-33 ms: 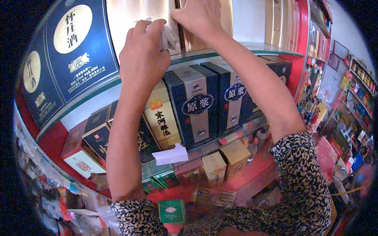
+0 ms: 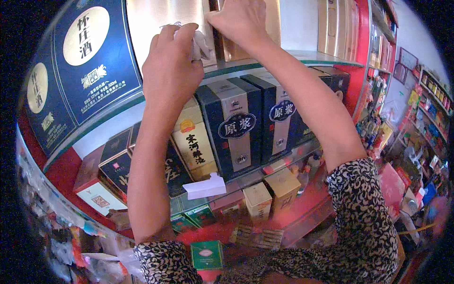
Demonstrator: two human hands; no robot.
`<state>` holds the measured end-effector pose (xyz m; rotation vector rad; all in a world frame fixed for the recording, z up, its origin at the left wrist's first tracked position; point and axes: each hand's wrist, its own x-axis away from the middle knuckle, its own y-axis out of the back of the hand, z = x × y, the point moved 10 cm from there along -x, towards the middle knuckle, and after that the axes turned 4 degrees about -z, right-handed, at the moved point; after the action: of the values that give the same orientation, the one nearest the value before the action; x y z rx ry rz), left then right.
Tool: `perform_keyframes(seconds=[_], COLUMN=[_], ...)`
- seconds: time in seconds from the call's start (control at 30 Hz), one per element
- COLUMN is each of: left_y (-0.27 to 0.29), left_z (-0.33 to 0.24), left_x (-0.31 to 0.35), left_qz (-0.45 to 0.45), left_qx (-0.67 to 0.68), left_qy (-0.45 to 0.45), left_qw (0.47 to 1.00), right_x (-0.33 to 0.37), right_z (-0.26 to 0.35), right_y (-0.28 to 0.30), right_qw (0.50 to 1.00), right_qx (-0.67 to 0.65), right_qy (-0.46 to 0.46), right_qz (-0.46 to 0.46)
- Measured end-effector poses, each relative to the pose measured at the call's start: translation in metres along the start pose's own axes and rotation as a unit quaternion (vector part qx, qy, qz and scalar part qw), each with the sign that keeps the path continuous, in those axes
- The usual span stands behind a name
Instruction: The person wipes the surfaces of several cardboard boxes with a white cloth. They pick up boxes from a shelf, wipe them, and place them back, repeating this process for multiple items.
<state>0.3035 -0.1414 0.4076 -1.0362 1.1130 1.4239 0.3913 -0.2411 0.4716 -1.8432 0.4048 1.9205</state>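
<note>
Both my arms reach up to the upper glass shelf, where shiny gold boxes (image 2: 165,14) stand. My left hand (image 2: 172,66) is closed around a crumpled white cloth or tissue (image 2: 202,45), held against the front of the left gold box. My right hand (image 2: 240,19) is raised at the gap between that box and a second gold box (image 2: 272,28). Its thumb points left to the first box's edge. The upper frame edge cuts off its other fingers, so their grip is hidden. Large dark blue boxes (image 2: 101,52) stand to the left of my left hand.
The glass shelf edge (image 2: 302,57) curves under my wrists. Below stand navy-and-silver boxes (image 2: 239,137), a cream-gold box (image 2: 194,142) and a folded white paper (image 2: 205,186). Lower are small tan boxes (image 2: 257,201) and a green box (image 2: 206,254). Crowded shelves (image 2: 435,99) line the right.
</note>
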Motion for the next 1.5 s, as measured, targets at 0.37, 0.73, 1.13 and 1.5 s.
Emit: perform_keyframes(seconds=[0.37, 0.73, 1.13, 1.5], left_y=[0.000, -0.005, -0.002, 0.049], left_z=[-0.002, -0.007, -0.005, 0.072], left_x=[-0.003, -0.006, -0.004, 0.017], left_qz=[-0.002, 0.029, 0.023, -0.283], left_qx=[0.047, 0.023, 0.029, 0.207], left_qy=[-0.016, 0.014, 0.004, 0.174], left_qw=[0.999, 0.999, 0.999, 0.920], right_x=[-0.004, -0.011, -0.013, -0.001], right_z=[-0.080, -0.202, -0.270, -0.020], right_y=[0.000, 0.029, 0.029, 0.022], right_qw=[0.973, 0.937, 0.890, 0.992], right_qx=[0.205, 0.343, 0.441, -0.071], right_qy=[0.098, 0.056, 0.056, 0.049], right_qz=[0.035, 0.043, 0.105, 0.091])
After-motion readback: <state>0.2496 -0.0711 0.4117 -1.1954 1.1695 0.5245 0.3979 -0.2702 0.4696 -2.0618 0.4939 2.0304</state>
